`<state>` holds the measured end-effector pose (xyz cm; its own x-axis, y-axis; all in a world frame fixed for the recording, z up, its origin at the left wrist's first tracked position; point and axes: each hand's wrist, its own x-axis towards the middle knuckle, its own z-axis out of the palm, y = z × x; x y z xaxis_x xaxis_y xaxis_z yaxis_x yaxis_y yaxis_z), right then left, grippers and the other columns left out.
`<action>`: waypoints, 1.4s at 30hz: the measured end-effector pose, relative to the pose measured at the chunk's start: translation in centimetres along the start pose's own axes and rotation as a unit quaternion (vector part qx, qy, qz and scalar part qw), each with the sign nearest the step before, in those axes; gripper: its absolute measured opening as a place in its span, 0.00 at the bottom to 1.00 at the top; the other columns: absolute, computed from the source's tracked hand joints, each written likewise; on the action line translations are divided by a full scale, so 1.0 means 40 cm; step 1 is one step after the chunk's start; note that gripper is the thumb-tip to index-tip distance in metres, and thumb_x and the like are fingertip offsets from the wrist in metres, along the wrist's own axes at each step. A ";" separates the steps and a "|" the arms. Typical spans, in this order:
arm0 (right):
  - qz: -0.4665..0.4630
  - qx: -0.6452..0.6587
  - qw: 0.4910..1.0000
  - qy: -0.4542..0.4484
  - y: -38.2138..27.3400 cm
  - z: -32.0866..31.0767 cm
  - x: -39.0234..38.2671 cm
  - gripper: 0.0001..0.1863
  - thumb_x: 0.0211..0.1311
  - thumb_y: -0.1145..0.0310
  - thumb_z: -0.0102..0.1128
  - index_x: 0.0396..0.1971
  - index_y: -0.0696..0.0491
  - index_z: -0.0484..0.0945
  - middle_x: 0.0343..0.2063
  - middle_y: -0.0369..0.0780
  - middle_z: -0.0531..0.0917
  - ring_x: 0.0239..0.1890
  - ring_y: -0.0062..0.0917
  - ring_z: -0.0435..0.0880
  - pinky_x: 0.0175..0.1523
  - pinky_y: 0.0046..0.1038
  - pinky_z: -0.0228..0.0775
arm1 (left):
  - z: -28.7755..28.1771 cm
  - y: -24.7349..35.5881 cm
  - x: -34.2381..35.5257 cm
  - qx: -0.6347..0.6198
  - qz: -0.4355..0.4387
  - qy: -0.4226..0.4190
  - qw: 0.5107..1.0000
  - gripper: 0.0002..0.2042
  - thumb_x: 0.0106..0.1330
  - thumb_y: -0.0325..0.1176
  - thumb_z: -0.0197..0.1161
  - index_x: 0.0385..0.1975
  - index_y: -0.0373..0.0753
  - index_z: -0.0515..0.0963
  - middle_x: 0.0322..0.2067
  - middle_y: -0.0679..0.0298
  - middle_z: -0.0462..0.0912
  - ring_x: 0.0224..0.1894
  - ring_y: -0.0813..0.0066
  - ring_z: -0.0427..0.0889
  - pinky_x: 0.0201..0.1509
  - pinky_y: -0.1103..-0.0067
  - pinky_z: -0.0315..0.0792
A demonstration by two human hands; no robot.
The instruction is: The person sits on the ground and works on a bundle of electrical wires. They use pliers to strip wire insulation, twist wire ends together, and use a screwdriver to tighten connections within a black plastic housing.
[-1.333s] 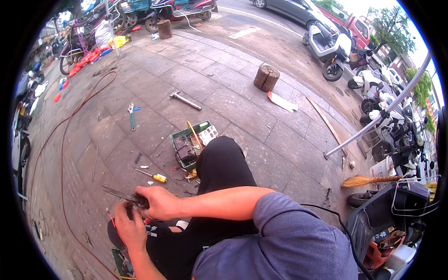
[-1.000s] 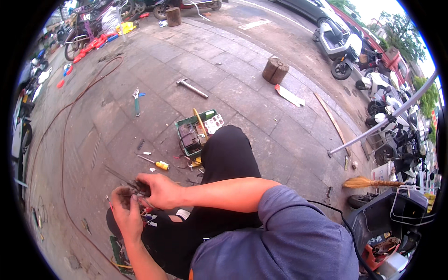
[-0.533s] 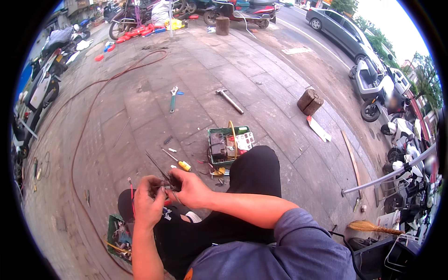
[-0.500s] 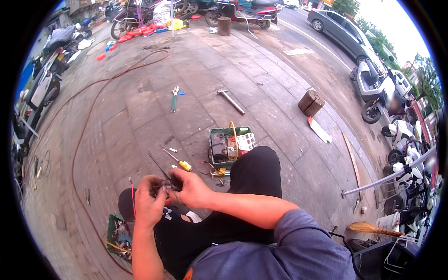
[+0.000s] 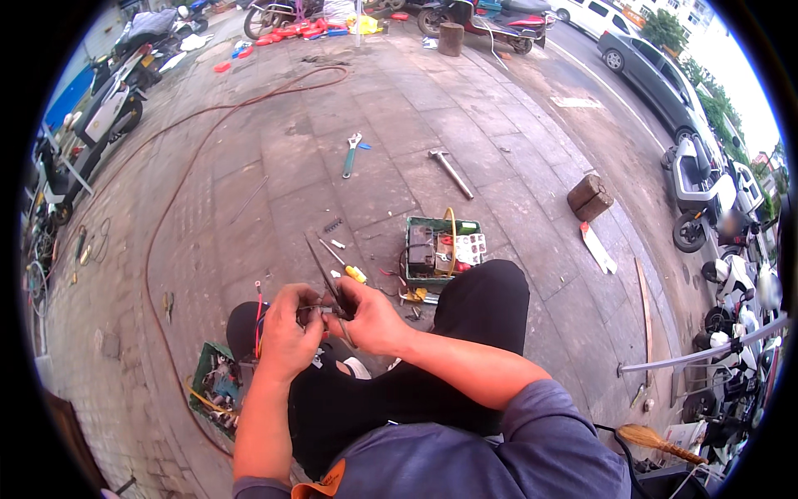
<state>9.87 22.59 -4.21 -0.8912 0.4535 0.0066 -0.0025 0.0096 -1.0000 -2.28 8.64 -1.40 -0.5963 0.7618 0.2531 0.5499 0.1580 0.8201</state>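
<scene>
In front of my lap, both hands are close together at a small grey part [image 5: 327, 310]. My left hand [image 5: 293, 333] pinches this part from the left, its fingertips partly hiding it. Closed around a long, thin, dark pointed tool [image 5: 324, 264], my right hand [image 5: 371, 320] meets the part from the other side; the tool's tips point away from me, and its exact kind is unclear. Thin red wire [image 5: 258, 293] rises beside my left hand. Beyond the hands lies a yellow-handled screwdriver [image 5: 355, 274] on the paving.
A green crate [image 5: 416, 281] with a battery and parts stands ahead of my knee. Another crate [image 5: 202, 366] of scraps sits at left. Farther off lie an adjustable wrench [image 5: 350, 158], a hammer [image 5: 453, 176], a wood block [image 5: 589, 197] and a hose [image 5: 170, 208]. Parked scooters line both sides.
The view has shifted, so the scene sits farther right and the near crate shows more. The dark tool now points more steeply away from me, with its two arms visibly apart.
</scene>
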 end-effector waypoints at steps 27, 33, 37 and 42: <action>0.007 -0.042 0.998 0.036 -0.012 0.016 -0.005 0.14 0.64 0.77 0.75 0.45 0.59 0.79 0.33 0.34 0.82 0.36 0.14 0.78 0.41 0.24 0.73 | -0.031 -0.025 0.009 -0.092 -0.035 -0.022 0.995 0.07 0.72 0.29 0.69 0.42 0.33 0.81 0.33 0.68 0.80 0.33 0.84 0.77 0.39 0.81 0.73; -0.085 -0.146 0.984 0.056 0.005 -0.002 0.009 0.16 0.55 0.73 0.79 0.39 0.62 0.82 0.31 0.43 0.83 0.31 0.29 0.82 0.38 0.32 0.75 | -0.032 -0.040 0.009 -0.133 -0.062 -0.022 0.989 0.06 0.73 0.28 0.68 0.40 0.32 0.81 0.34 0.68 0.80 0.34 0.83 0.78 0.40 0.81 0.72; -0.096 -0.219 0.971 0.024 -0.039 -0.024 0.019 0.16 0.53 0.70 0.79 0.37 0.61 0.82 0.32 0.46 0.83 0.32 0.37 0.83 0.39 0.34 0.76 | -0.033 -0.041 0.006 -0.092 -0.032 -0.023 0.995 0.06 0.71 0.28 0.68 0.41 0.33 0.83 0.37 0.64 0.82 0.37 0.78 0.82 0.42 0.77 0.77; -0.071 -0.222 0.972 0.015 -0.037 -0.037 0.022 0.15 0.54 0.69 0.78 0.37 0.61 0.82 0.30 0.45 0.82 0.32 0.37 0.83 0.40 0.35 0.76 | -0.033 -0.037 0.007 -0.064 -0.039 -0.048 0.996 0.08 0.72 0.30 0.68 0.44 0.33 0.84 0.40 0.59 0.84 0.41 0.72 0.86 0.45 0.74 0.80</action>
<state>9.75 24.29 -2.72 -0.8830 0.4446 0.1507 0.0780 0.4554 -0.8869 -4.05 7.78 -1.87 -0.5730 0.8074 0.1404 0.4214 0.1433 0.8955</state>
